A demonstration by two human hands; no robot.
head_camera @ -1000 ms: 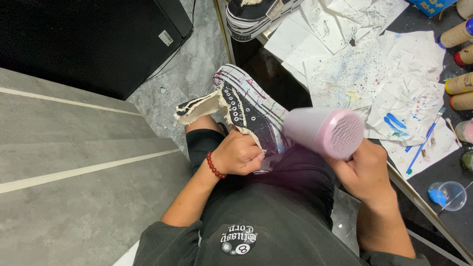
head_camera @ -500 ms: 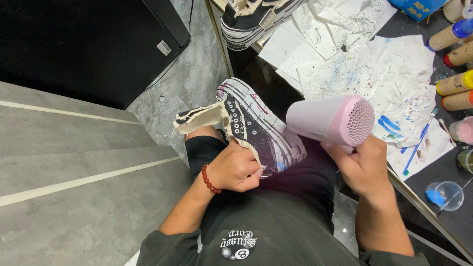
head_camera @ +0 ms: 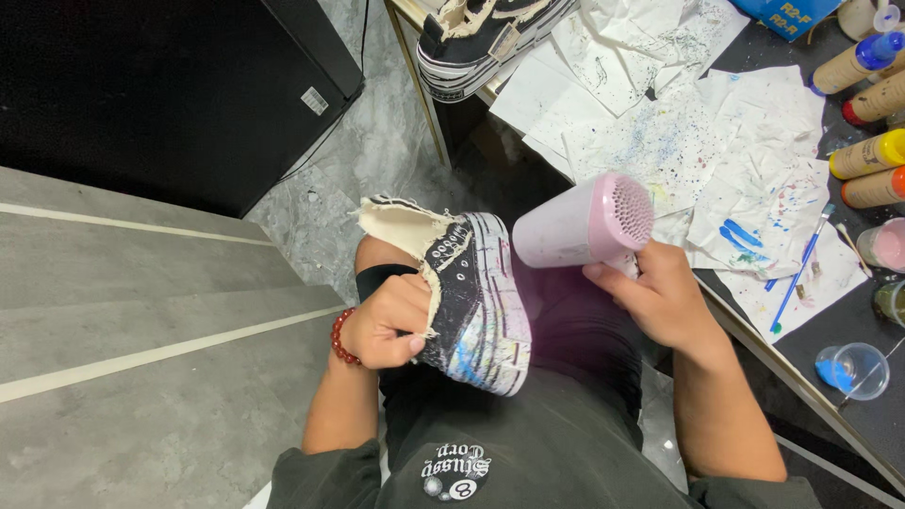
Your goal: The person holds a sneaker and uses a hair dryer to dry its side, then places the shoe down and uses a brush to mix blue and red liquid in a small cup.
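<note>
My left palm was hidden behind the collar of the shoe (head_camera: 471, 302), and the shoe's toe end was out of sight, turned away below my lap. The hair dryer's handle was buried in my right fist, so I could not make out any switch or cord. At the top edge, a second dark shoe (head_camera: 481, 38) with a striped sole was cut off, and so were the paint bottles (head_camera: 872, 113) along the right border.

On the desk (head_camera: 848, 330) lay crumpled white paper (head_camera: 679, 123) spattered with blue and dark paint, a blue-handled brush (head_camera: 797, 273) resting across it, and a small clear cup (head_camera: 853, 369) holding blue paint near the desk's edge. A black cabinet (head_camera: 170, 94) stood on the grey floor to my left.

My left hand (head_camera: 386, 320), with a red bead bracelet at the wrist, was closed around the shoe's frayed cream collar, thumb pressed against the dark canvas side, holding it over my lap with the paint-smeared white sole facing up towards me. My right hand (head_camera: 665, 302) was wrapped tight around the pink hair dryer (head_camera: 584, 221), whose grilled rear faced the desk and whose nozzle end sat just beside the shoe's sole, nearly touching it.
</note>
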